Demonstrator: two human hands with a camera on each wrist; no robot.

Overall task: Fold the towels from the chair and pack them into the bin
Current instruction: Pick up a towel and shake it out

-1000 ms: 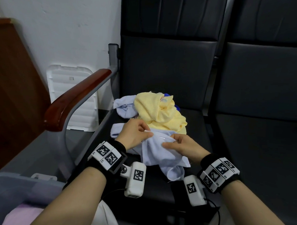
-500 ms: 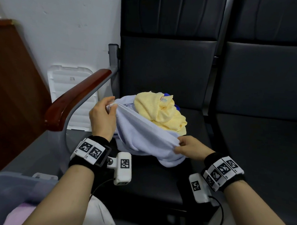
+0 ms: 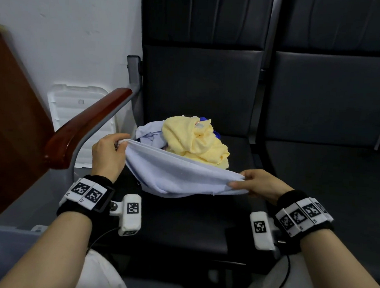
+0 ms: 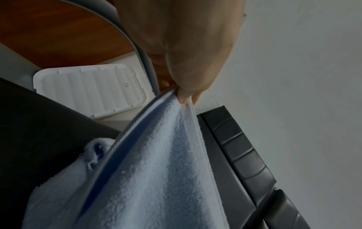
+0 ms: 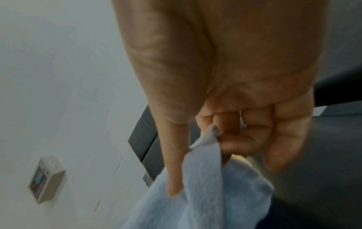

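both hands pinch blue towel (image 3: pixel 179 176); only head view shows yellow towel (image 3: pixel 198 142).

The pale blue towel (image 3: pixel 179 176) is showing a matt, fuzzy terry-cloth nap, with a flat stitched hem along its upper edge. Behind the pale blue towel, the yellow towel (image 3: pixel 198 142) is presenting the same soft, looped cloth. The chair seat (image 3: pixel 181 222) beneath the pale blue towel is appearing as smooth dark leather-like upholstery with a faint sheen. Left of the pale blue towel, the armrest (image 3: pixel 87 126) is displaying glossy varnished wood on a matt grey metal frame (image 3: pixel 134 74). Beyond the armrest, the white ribbed lid (image 3: pixel 81 108) is looking like smooth plastic.
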